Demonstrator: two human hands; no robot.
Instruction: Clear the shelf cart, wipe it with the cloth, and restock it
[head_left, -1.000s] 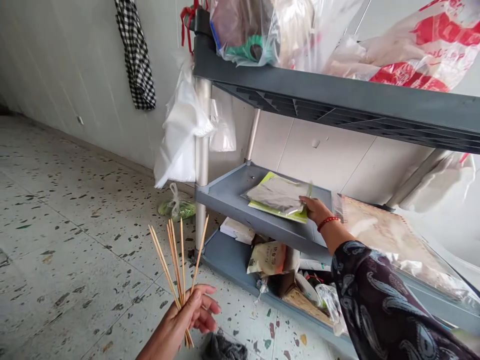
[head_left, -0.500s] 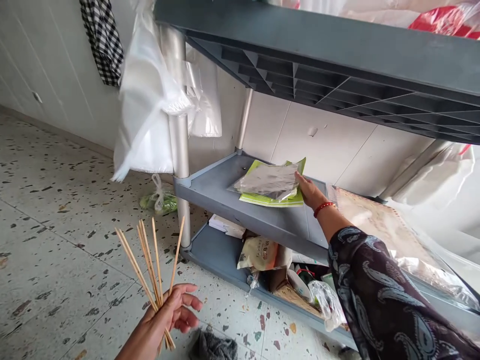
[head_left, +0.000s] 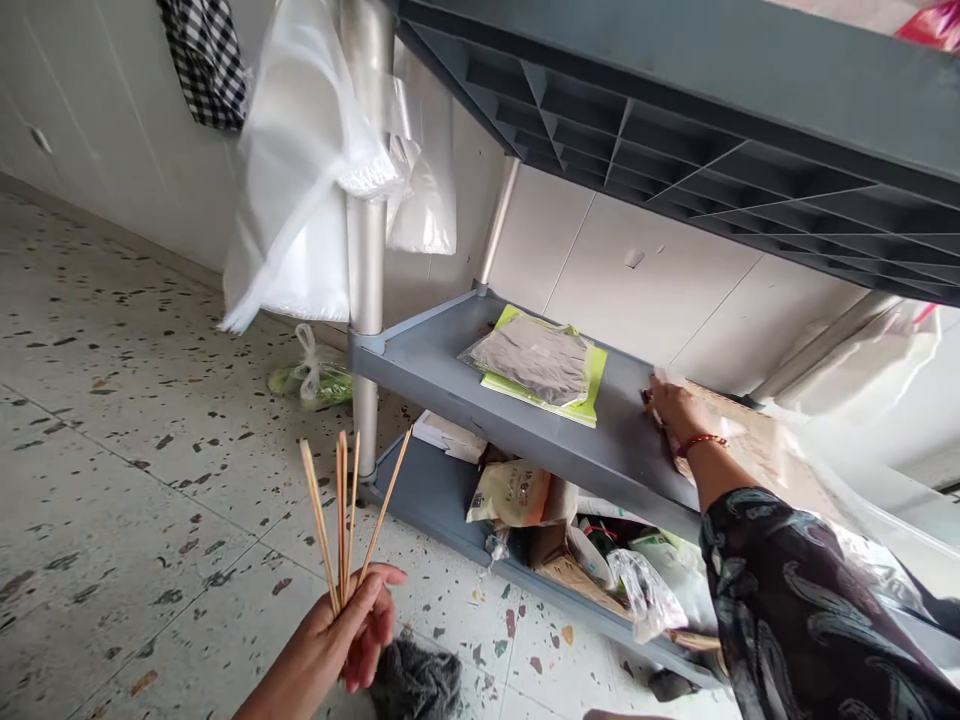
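Note:
My left hand [head_left: 349, 630] is closed around several thin wooden skewers [head_left: 343, 520], which fan upward above the speckled floor. Over on the middle shelf [head_left: 420, 360], my right hand [head_left: 681, 410] has its fingers curled at the near-left edge of a clear plastic bag [head_left: 757, 440] lying over a flat tan sheet. Its fingertips are partly blurred. To the left of that hand, a flat packet with a silvery-grey face [head_left: 532, 357] rests on green packaging [head_left: 598, 385], apart from both hands.
A metal post [head_left: 366, 260] holds up the rack, with white plastic bags [head_left: 292, 200] hanging on it. The upper shelf [head_left: 750, 60] overhangs my right arm. Packages and a cream-coloured bag [head_left: 514, 492] fill the bottom shelf. Dark cloth [head_left: 416, 680] lies on the floor.
My right hand has left the grey-and-green packet, which now lies flatter on the shelf, and moved right to the clear plastic bag. The skewers in my left hand stand more upright.

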